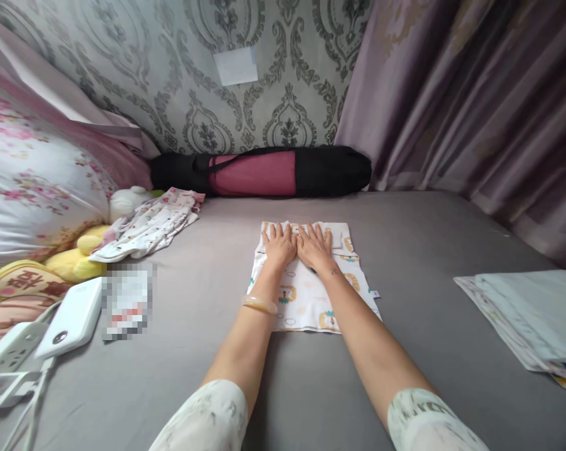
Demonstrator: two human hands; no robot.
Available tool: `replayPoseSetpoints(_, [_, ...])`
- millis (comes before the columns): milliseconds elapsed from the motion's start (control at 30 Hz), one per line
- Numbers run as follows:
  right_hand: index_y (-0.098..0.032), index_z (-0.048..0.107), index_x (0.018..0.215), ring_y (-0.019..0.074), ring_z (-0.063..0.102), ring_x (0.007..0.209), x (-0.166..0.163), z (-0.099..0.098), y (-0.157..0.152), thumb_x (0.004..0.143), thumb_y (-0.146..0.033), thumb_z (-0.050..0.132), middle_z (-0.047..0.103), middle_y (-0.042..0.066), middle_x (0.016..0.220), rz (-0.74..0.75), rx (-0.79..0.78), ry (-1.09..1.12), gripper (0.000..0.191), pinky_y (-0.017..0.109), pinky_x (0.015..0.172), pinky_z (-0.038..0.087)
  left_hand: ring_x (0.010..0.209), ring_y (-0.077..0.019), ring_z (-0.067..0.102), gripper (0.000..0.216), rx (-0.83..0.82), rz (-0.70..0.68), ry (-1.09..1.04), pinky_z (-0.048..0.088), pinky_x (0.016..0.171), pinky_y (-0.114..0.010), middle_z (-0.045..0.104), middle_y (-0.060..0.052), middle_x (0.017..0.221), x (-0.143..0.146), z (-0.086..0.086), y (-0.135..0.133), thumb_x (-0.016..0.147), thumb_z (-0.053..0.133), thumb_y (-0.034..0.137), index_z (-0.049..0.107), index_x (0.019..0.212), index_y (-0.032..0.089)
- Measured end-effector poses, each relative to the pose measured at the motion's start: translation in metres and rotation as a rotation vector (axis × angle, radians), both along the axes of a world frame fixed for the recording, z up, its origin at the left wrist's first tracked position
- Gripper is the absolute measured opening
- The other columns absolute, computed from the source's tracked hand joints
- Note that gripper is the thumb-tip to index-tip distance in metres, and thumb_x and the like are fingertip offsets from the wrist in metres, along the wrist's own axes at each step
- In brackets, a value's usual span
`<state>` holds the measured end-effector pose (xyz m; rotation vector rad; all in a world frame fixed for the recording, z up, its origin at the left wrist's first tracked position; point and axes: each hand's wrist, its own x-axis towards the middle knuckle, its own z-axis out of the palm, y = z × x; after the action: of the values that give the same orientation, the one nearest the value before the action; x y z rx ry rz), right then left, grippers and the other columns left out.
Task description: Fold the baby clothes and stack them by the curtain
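Note:
A white cloth garment printed with orange and green animal figures lies flat on the grey bed sheet, its far edge folded over. Both palms press on its far part, side by side with thumbs nearly touching. My left hand has its fingers spread, and a pale bangle circles that forearm. My right hand is spread in the same way. Parts of the cloth under the hands and forearms are hidden. A small tag sticks out from the right edge of the cloth.
Folded cloths lie on the right. Toward the left are a printed garment, plush toys, a floral pillow, a power bank and a power strip. A long black-and-pink bag lies against the wall.

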<state>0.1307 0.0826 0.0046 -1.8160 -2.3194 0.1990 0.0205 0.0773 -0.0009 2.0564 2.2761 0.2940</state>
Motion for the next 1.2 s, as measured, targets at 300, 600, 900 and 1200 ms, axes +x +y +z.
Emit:
replayPoseSetpoints(300, [-0.027, 0.035, 0.15, 0.0276, 0.017, 0.146, -0.002, -0.01, -0.001, 0.099, -0.036, 0.017, 0.03, 0.004, 0.158, -0.017, 0.048, -0.014, 0.055, 0.054, 0.115, 0.006, 0.145, -0.0331, 0.024, 0.06, 0.065, 0.002, 0.023, 0.015, 0.116, -0.057, 0.034, -0.014, 0.155, -0.001, -0.005, -0.004, 0.099, 0.017, 0.043, 0.036, 0.149, 0.018])
replayPoseSetpoints(600, [-0.026, 0.035, 0.15, 0.0273, 0.016, 0.146, -0.002, -0.001, -0.005, 0.1, -0.038, 0.015, 0.029, 0.005, 0.158, -0.016, 0.0, 0.009, 0.055, 0.055, 0.115, 0.007, 0.145, -0.0331, 0.024, 0.059, 0.03, 0.003, 0.018, 0.017, 0.115, -0.058, 0.032, -0.014, 0.156, -0.001, -0.003, -0.004, 0.099, 0.018, 0.042, 0.036, 0.149, 0.019])
replayPoseSetpoints(900, [-0.026, 0.034, 0.15, 0.0283, 0.016, 0.146, -0.002, -0.004, -0.005, 0.099, -0.038, 0.015, 0.029, 0.005, 0.158, -0.009, 0.004, 0.017, 0.056, 0.056, 0.115, 0.007, 0.145, -0.0349, 0.023, 0.058, 0.032, -0.017, 0.037, 0.018, 0.114, -0.06, 0.031, -0.015, 0.156, -0.001, -0.003, -0.006, 0.099, 0.018, 0.041, 0.035, 0.15, 0.018])
replayPoseSetpoints(1200, [-0.026, 0.037, 0.149, 0.0268, 0.022, 0.145, 0.019, 0.019, 0.014, 0.1, -0.041, 0.018, 0.03, 0.008, 0.158, 0.112, -0.028, -0.084, 0.054, 0.057, 0.116, 0.003, 0.138, -0.0307, 0.037, 0.055, 0.055, -0.194, 0.148, 0.021, 0.114, -0.053, 0.05, -0.014, 0.142, -0.026, 0.013, 0.008, 0.098, 0.021, 0.048, 0.05, 0.136, 0.021])
